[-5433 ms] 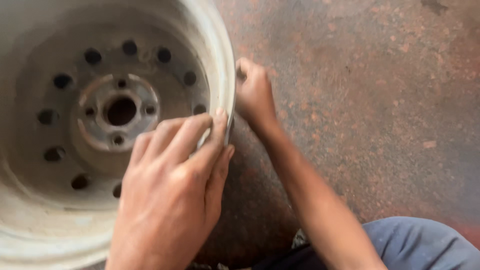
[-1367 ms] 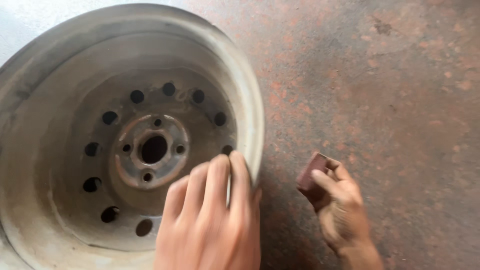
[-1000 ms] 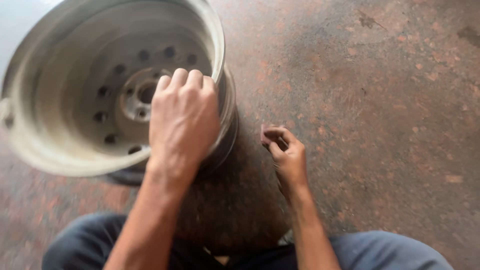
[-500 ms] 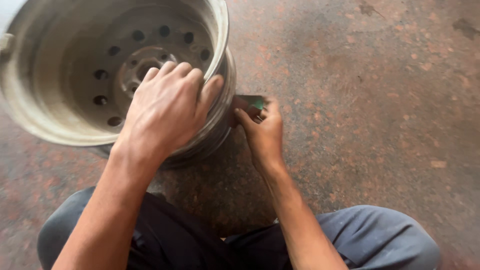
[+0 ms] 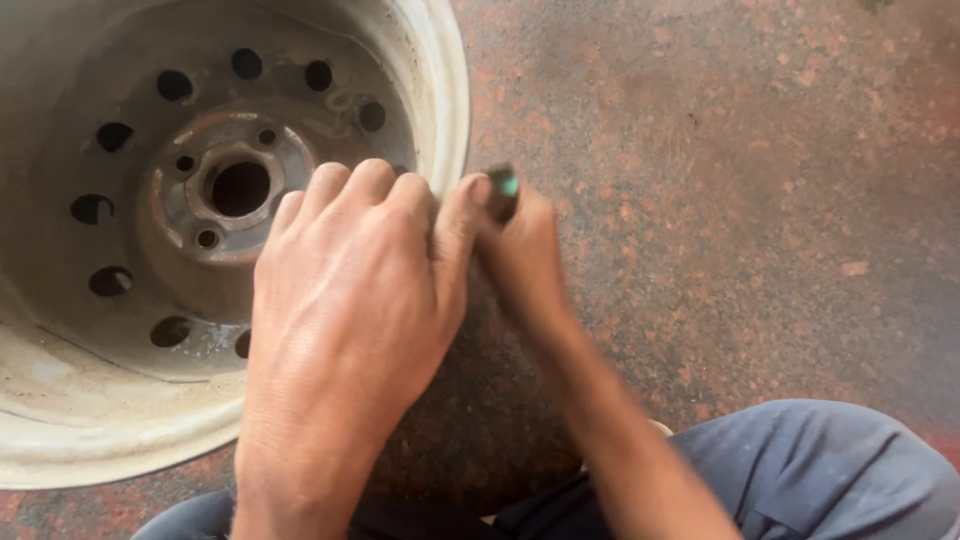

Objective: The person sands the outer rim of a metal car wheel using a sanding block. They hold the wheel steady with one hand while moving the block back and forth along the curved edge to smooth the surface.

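Hands at work on a steel wheel rim (image 5: 440, 90).
Left hand (image 5: 345, 300) grips the rim's edge at 3 o'clock; right hand (image 5: 520, 250) pinches a small dark block (image 5: 502, 190) beside it.

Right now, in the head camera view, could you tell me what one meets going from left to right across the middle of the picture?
Hub hole of the steel wheel rim → left hand gripping the rim's edge → right hand holding a small dark pad → bare speckled reddish floor.
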